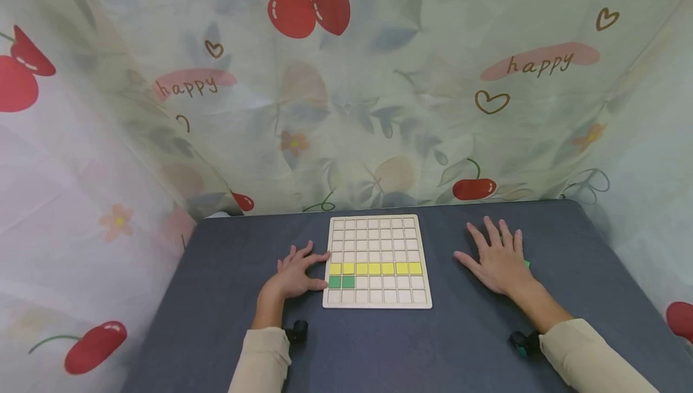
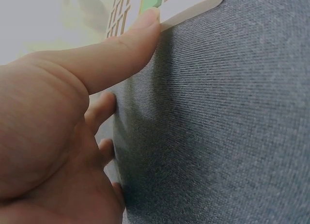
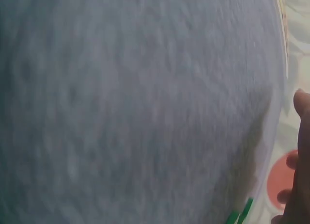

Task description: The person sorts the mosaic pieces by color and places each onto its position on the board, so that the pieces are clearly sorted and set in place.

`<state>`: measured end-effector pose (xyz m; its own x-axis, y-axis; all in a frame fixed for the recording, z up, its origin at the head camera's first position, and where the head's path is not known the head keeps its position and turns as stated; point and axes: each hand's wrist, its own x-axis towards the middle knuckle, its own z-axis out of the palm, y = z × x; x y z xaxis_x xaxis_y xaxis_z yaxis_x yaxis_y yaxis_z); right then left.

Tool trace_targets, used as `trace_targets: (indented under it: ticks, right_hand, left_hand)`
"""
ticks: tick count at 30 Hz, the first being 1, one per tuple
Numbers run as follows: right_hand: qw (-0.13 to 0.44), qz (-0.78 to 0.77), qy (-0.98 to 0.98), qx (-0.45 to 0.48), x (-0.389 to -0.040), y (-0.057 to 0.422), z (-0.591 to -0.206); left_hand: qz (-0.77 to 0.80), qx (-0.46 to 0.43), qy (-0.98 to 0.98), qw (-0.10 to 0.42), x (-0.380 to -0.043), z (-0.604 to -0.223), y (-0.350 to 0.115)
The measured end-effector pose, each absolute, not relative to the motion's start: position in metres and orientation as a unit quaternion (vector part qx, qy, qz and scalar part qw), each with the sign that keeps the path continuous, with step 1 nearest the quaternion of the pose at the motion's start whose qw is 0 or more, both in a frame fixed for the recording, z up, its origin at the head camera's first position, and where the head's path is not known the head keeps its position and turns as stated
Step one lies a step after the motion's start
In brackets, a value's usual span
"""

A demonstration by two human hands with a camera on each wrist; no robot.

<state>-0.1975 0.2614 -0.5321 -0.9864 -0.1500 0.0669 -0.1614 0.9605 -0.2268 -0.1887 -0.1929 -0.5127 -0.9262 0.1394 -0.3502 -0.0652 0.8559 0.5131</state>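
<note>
Dark grey cloth covered the table [image 1: 379, 345], and the pale wooden grid board [image 1: 372, 245] lay flat on it, between the two hands. Doing the step well seemed to call for steadying that board with light pressure only, since a hard push at one side could have slid or turned it. The right hand [image 1: 497, 263], well apart from it, was released: palm down, fingers spread and straight, nothing visible in its grasp; whether it touched the cloth could not be told. The left hand [image 1: 296, 275] was released too, thumb and forefinger extended against the board's left edge, the other fingers beside it. A row of yellow tiles [image 1: 374, 268] crossed the grid; two green tiles [image 1: 348, 282] sat leftmost just below. Loose green pieces [image 3: 233, 217] lay close by the right hand; they looked small and thin, best pinched by the edges and lowered level.
</note>
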Motion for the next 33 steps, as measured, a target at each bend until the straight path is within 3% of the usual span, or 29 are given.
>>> trace_targets:
  ticks: [16, 26, 33]
  right_hand:
    - [-0.028, 0.159, -0.984, 0.078, -0.205, 0.301, -0.524]
    - [-0.094, 0.164, -0.976, 0.109, -0.216, 0.321, -0.517]
    - [-0.081, 0.165, -0.974, 0.131, -0.218, 0.325, -0.516]
  left_hand:
    - [0.268, 0.021, 0.944, 0.19, -0.187, -0.511, -0.192]
    - [0.274, 0.017, 0.942, 0.194, -0.187, -0.513, -0.192]
    - [0.273, 0.021, 0.942, 0.194, -0.189, -0.514, -0.193]
